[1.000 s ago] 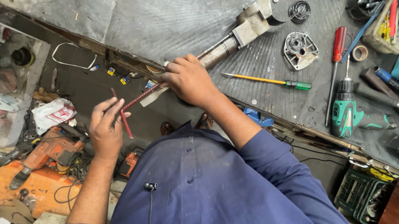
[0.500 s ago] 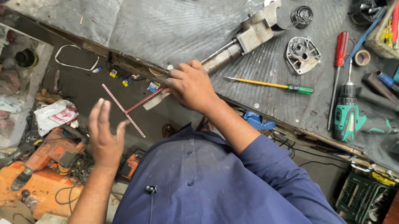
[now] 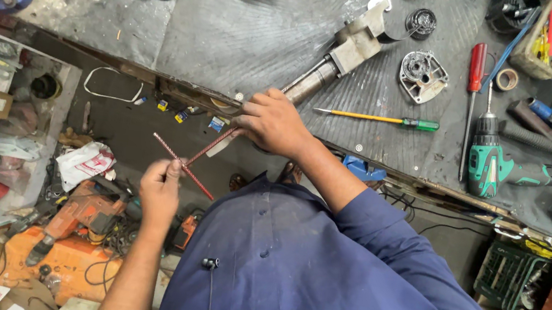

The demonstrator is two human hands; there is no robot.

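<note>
Closest to me, my left hand (image 3: 159, 189) is shut in a small pinch on a thin red rod (image 3: 196, 183). The rod sticks out both ways from my fingers and hangs in the air, over the floor just in front of the bench.

A second red rod (image 3: 212, 146) crosses the first one like an X. Its top end goes up into my right hand (image 3: 273, 122). That hand is curled shut around it, right at the edge of the grey bench (image 3: 235, 34).

I think both rods are very light, and stiff like wire. They look a bit bumpy, so they should not slip much. They are so thin that a pinch with finger and thumb is best. I would hold near the middle, as a hold far out at the tip could let it wobble or bend.

Just past my right hand lies a long metal tool body (image 3: 336, 59). I cannot tell if my hand touches it. Farther off lie a yellow screwdriver (image 3: 375, 118) and a green drill (image 3: 497, 168)
</note>
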